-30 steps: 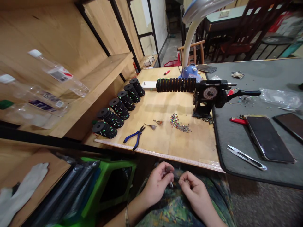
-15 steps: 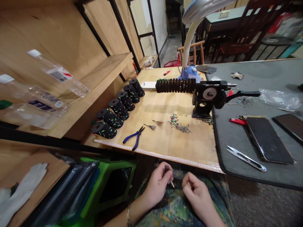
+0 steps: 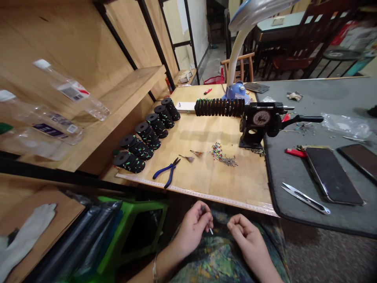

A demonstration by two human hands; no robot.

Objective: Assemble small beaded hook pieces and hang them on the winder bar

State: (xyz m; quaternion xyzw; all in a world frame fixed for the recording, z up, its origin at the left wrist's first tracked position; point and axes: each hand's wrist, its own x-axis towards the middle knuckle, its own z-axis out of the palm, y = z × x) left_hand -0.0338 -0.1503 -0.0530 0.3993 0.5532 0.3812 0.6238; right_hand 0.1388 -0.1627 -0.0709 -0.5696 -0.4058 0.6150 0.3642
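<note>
Before wooden worktop [image 3: 212, 181], pinching slim white-ended piece [image 3: 211, 232] above lap [image 3: 210, 261] with left hand [image 3: 194, 225]; curling right hand [image 3: 246, 232] nearby, not showing whether gripping anything; ideally steadying exposed end for control.

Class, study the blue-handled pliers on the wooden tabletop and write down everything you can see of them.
The pliers have two curved blue handles, apparently plastic-coated, and dark, metallic-looking, tapered jaws. They lie flat on the wooden tabletop, handles spread, jaws pointing away from the wearer and slightly rightward, tips seemingly parted. One handle's end reaches the printed strip along the front edge. Neither the left hand nor the right hand touches them.
</note>
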